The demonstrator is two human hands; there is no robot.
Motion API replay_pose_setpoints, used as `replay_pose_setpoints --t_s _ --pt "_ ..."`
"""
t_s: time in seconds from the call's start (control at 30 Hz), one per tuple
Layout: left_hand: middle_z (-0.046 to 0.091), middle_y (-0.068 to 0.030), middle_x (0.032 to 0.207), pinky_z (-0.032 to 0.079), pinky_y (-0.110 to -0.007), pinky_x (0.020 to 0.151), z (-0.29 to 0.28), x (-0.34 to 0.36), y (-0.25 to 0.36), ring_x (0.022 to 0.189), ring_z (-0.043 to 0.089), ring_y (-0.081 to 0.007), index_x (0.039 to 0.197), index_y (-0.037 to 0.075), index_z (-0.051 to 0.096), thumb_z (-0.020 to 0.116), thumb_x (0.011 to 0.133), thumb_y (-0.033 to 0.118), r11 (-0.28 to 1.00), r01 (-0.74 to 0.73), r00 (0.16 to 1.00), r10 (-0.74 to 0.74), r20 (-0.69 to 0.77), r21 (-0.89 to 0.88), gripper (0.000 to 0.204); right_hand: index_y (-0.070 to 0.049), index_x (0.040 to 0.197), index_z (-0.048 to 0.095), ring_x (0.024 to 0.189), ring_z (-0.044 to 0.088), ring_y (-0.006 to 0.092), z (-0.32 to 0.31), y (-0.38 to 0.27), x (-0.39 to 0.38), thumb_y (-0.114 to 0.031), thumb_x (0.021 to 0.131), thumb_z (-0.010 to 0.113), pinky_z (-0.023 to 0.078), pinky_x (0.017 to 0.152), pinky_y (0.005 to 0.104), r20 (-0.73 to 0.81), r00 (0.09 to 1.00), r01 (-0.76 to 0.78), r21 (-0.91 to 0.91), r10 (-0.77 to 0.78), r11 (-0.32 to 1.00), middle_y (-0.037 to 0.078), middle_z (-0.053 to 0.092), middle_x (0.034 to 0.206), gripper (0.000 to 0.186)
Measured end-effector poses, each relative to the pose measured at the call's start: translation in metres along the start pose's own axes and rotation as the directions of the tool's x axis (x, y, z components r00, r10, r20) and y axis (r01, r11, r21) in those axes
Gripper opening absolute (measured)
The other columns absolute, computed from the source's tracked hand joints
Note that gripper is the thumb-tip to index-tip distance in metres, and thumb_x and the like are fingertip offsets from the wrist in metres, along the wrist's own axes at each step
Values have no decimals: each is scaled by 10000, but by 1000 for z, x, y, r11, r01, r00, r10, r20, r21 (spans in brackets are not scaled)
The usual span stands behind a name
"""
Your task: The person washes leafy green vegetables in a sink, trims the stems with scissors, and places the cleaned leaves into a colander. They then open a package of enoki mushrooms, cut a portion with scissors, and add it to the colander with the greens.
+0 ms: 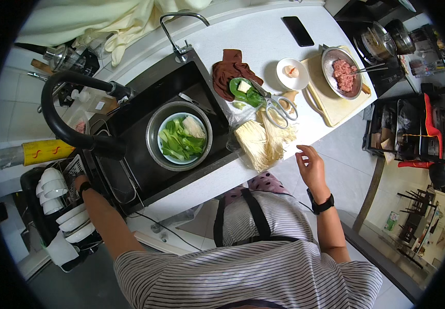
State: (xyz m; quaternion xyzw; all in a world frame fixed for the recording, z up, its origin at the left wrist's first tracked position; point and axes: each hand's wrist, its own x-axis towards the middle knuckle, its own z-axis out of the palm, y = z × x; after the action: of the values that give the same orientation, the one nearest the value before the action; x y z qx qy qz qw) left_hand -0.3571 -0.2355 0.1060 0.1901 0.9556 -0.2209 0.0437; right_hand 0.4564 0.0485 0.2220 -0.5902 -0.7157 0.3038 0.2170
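My left hand reaches into the black dish rack left of the sink, by a grey slotted utensil holder; its fingers are hidden. Off the counter's front edge, my right hand hangs with loosely curled fingers apart and nothing in them. Closest to it lie enoki mushrooms, with grey-handled scissors just behind. In the dark sink stands a metal pot, holding a pale bowl of cut green leaves and a bunch of enoki.
White bowls and plates fill the rack. A black faucet arches over the sink's left side. Farther right are a brown cloth, a small white bowl, minced meat in a metal bowl on a cutting board, and a phone.
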Motion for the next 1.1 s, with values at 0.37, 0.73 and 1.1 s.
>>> replay_pose_setpoints --t_s 0.37,0.73,1.1 --pt "642 -175 961 503 -450 729 13 11 1 845 615 -325 912 47 682 468 899 249 955 264 964 -262 -34 136 294 -16 987 614 731 643 210 6 2 -6 -58 805 618 537 600 290 82 997 19 -51 -15 998 115 624 947 187" --pt "597 -172 1076 486 -446 777 -20 -1 5 950 590 -315 949 44 657 442 894 264 984 150 931 -173 322 94 313 -18 989 617 734 643 210 11 -5 -3 -52 797 622 541 610 294 132 991 19 -54 -12 998 119 624 942 195" --pt "650 -150 791 526 -396 547 -105 -115 12 689 646 -296 752 33 615 520 844 149 990 -29 954 69 -292 139 176 -14 963 623 718 652 233 13 -10 5 -100 793 637 527 608 314 79 990 115 40 -118 993 126 641 922 191"
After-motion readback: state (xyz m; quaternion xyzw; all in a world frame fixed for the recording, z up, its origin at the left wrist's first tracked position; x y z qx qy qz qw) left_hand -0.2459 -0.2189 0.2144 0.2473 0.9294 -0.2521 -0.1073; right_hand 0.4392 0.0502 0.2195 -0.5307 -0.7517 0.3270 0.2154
